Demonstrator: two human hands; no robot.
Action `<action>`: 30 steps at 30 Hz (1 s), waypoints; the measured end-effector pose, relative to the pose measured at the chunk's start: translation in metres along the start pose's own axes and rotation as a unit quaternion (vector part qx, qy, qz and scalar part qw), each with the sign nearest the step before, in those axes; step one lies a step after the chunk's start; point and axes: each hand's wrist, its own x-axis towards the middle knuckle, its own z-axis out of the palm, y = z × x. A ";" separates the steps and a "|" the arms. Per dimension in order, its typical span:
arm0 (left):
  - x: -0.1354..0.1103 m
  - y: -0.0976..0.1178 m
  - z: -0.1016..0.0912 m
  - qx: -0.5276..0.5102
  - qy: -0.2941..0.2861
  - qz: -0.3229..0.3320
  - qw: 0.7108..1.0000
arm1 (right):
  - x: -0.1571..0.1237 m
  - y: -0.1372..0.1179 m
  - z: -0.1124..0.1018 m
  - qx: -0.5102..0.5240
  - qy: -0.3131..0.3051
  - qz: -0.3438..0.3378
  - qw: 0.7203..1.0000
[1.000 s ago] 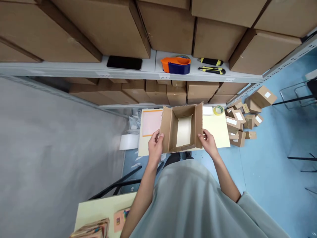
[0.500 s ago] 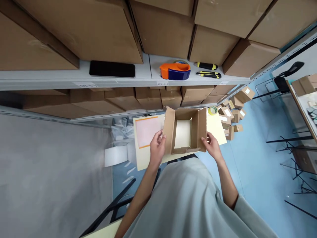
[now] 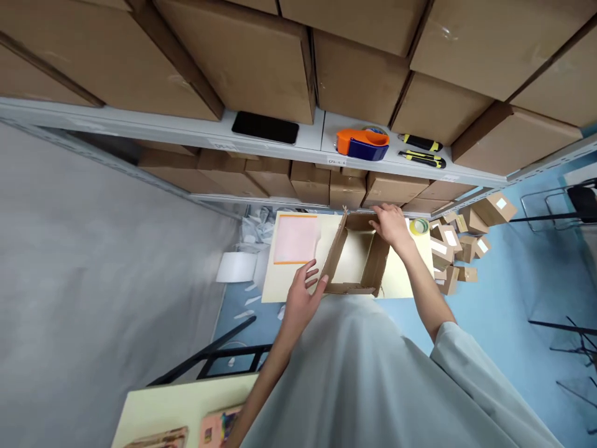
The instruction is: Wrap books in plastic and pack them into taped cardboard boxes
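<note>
An open-topped cardboard box (image 3: 375, 264) sits on the pale yellow table, its inside facing me. My left hand (image 3: 304, 291) is at the box's near left side, fingers spread apart, with the thumb against the cardboard or very close to it. At the far right corner, my right hand (image 3: 390, 223) pinches the upper edge, the thumb on the inner side. A pink sheet with orange edges (image 3: 295, 239) lies left of the box. Beyond the right hand is a roll of yellow-green tape (image 3: 414, 229).
A shelf (image 3: 310, 134) in front carries large cartons, a black phone (image 3: 265, 127), an orange and blue tape dispenser (image 3: 362, 144) and two utility knives (image 3: 422, 151). Small boxes (image 3: 450, 239) are heaped on the floor at right. Behind me at left stands another table (image 3: 153, 410).
The box has come down onto the table and its side flaps no longer stick out. My left hand has let go and spread; my right hand has shifted to the far corner. The view has turned left.
</note>
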 end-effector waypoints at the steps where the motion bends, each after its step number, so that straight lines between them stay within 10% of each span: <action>1: -0.009 -0.001 -0.002 0.016 0.015 -0.012 1.000 | 0.004 0.001 -0.001 -0.011 -0.024 -0.007 1.000; 5: -0.043 0.000 -0.006 0.087 0.040 -0.124 0.988 | 0.005 0.010 0.000 -0.020 -0.040 -0.027 0.999; 12: -0.055 0.004 0.027 -0.030 -0.118 -0.296 0.947 | -0.002 0.014 0.001 -0.002 -0.028 -0.032 0.999; 22: -0.016 0.038 0.009 0.051 -0.030 -0.169 0.984 | -0.073 0.070 -0.028 0.119 0.066 0.101 0.985; 30: 0.048 0.071 -0.006 0.273 -0.015 -0.095 0.957 | -0.150 0.072 0.018 0.209 0.043 0.195 0.957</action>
